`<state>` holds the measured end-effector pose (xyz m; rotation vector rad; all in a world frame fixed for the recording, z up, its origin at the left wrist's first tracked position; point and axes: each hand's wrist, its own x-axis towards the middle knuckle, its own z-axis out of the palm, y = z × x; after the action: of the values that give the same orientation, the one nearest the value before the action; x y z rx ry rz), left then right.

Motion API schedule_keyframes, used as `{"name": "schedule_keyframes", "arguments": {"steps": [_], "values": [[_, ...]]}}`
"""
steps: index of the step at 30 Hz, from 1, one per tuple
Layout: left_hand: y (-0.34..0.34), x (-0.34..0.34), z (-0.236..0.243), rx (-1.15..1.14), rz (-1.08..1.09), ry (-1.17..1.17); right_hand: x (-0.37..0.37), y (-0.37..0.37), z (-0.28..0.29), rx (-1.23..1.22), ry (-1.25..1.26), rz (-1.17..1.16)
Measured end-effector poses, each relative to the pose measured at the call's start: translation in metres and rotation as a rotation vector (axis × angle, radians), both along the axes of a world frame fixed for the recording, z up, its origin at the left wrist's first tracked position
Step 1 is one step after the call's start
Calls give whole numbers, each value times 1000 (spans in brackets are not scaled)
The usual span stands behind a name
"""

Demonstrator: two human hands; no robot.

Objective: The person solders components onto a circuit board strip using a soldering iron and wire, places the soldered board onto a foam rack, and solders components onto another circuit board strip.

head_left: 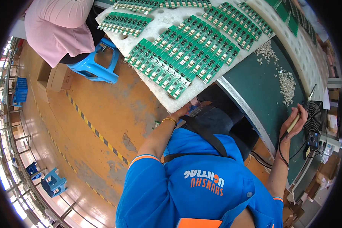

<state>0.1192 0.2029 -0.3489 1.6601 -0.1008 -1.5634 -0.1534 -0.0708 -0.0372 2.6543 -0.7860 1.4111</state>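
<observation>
my right hand [301, 120] has its fingers curled around the tan handle of a soldering iron [293, 124], the metal tip pointing forward past my fingertips, close to a black fan [313, 114]. my left hand [181, 111] is at the near corner of the white foam board [170, 102]; its fingers are mostly hidden by the edge, so i can't tell whether they grip something or only rest there.

to handle the iron well, i'd want a light, pen-like hold behind the metal, with the cord [280, 147] loose along my wrist so it doesn't tug. the tip is best pointed clear of the fan and of my other wrist. a steady left hand matters too, since a knock at this corner could shift what lies on the foam.

the circuit boards [178, 57] lie on that foam, ahead of my left hand: green panels in slanted rows, repeating the same small units with whitish blocks, dark parts and thin pins. just ahead of my right hand, small pale parts [287, 89] sit heaped on the green bench [260, 97].
</observation>
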Motion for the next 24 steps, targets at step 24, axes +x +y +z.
{"name": "schedule_keyframes", "arguments": {"steps": [24], "values": [[-18, -7, -115, -42, -595, -1018, 10, 12, 9, 35, -3, -33]]}}
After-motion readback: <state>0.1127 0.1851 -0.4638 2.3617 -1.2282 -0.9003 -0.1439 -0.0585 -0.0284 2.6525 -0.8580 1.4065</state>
